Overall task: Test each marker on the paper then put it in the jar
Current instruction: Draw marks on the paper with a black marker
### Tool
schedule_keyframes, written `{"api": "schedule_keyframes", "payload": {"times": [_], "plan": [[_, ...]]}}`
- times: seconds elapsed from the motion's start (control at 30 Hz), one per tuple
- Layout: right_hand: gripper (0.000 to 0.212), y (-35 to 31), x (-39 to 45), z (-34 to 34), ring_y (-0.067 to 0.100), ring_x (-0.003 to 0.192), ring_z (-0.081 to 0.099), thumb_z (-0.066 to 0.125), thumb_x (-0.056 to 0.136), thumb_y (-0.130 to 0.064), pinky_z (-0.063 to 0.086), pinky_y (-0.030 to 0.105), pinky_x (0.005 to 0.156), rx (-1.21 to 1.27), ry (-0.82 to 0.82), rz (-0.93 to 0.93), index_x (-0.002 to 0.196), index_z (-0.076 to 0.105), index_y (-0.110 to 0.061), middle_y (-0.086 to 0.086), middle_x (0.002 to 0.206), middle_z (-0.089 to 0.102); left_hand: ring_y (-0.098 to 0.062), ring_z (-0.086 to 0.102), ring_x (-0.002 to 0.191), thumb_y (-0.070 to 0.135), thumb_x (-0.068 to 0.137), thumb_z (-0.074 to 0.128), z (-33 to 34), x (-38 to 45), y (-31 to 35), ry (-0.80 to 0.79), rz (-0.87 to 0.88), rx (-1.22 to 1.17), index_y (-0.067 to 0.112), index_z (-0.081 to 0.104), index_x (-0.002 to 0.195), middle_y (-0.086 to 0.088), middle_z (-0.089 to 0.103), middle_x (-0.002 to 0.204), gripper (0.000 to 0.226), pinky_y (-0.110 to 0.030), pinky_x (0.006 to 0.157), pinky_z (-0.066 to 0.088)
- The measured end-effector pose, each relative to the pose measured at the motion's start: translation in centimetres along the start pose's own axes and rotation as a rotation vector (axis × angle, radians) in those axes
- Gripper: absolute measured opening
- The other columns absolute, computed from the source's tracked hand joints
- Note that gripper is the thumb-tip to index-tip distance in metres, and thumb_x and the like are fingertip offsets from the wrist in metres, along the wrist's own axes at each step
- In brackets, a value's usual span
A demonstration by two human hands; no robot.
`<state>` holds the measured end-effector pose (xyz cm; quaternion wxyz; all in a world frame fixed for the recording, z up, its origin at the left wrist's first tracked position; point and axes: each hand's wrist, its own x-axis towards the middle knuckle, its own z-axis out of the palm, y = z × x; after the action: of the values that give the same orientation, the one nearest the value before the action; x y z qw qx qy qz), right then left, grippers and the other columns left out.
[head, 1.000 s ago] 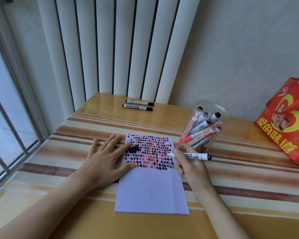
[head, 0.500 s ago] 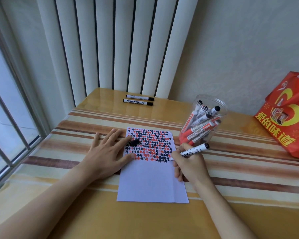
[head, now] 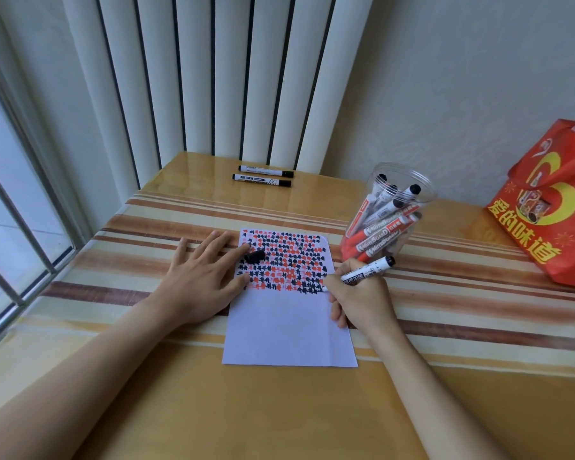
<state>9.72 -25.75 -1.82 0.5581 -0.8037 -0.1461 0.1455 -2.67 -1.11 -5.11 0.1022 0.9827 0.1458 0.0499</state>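
A white sheet of paper (head: 289, 330) lies on the table, its upper half filled with rows of black and red marks. My right hand (head: 362, 300) grips a white marker (head: 367, 271) with its tip down at the right end of the lowest row. My left hand (head: 201, 277) lies flat with straight fingers on the paper's left edge. A black cap (head: 255, 255) lies loose on the paper by my left fingertips. A clear plastic jar (head: 399, 180) behind my right hand holds several red and black markers. Two capped markers (head: 263, 175) lie at the table's far edge.
A red printed bag (head: 551, 207) stands at the right on the striped table (head: 478, 293). White vertical blinds (head: 213, 78) hang behind the table, and a window (head: 10, 210) runs along the left.
My right hand has tilted the marker from lying level to writing angle and set its tip on the paper. The left hand and cap stayed in place; the camera shifted slightly.
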Motion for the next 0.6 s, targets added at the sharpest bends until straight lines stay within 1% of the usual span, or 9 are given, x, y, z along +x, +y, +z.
{"api": "schedule_keyframes", "payload": {"times": [0.23, 0.37, 0.5, 0.6], "plan": [[0.011, 0.15, 0.03, 0.03, 0.026, 0.040, 0.049, 0.063, 0.088, -0.003, 0.037, 0.024, 0.038, -0.039, -0.025, -0.024, 0.079, 0.056, -0.003, 0.016, 0.055, 0.057, -0.010, -0.009, 0.156, 0.078, 0.083, 0.000, 0.06, 0.02, 0.01, 0.009, -0.003, -0.005, 0.050, 0.010, 0.158, 0.008, 0.005, 0.170, 0.081, -0.055, 0.123, -0.006], [0.010, 0.12, 0.07, -0.16, 0.023, 0.035, 0.050, 0.063, 0.088, -0.004, 0.038, 0.023, 0.038, -0.037, 0.004, -0.010, 0.082, 0.057, -0.002, 0.013, 0.056, 0.058, -0.010, -0.010, 0.156, 0.078, 0.082, -0.002, -0.05, 0.02, 0.02, 0.003, -0.003, 0.001, 0.049, 0.010, 0.158, 0.008, 0.004, 0.170, 0.082, -0.054, 0.124, -0.006], [0.012, 0.28, 0.18, -0.05, 0.024, 0.038, 0.054, 0.062, 0.089, -0.005, 0.039, 0.025, 0.039, -0.014, 0.001, -0.032, 0.079, 0.056, -0.008, 0.012, 0.061, 0.059, -0.010, -0.010, 0.156, 0.078, 0.081, -0.003, -0.15, 0.03, 0.13, 0.001, -0.006, -0.002, 0.049, 0.009, 0.158, 0.008, 0.004, 0.170, 0.084, -0.054, 0.124, -0.007], [0.011, 0.33, 0.19, -0.06, 0.022, 0.037, 0.053, 0.063, 0.091, -0.004, 0.039, 0.024, 0.039, -0.028, -0.021, -0.045, 0.082, 0.057, -0.006, 0.013, 0.061, 0.059, -0.010, -0.009, 0.156, 0.079, 0.081, -0.003, -0.14, 0.11, 0.13, -0.001, -0.012, 0.000, 0.049, 0.009, 0.158, 0.008, 0.004, 0.170, 0.084, -0.055, 0.123, -0.006]]}}
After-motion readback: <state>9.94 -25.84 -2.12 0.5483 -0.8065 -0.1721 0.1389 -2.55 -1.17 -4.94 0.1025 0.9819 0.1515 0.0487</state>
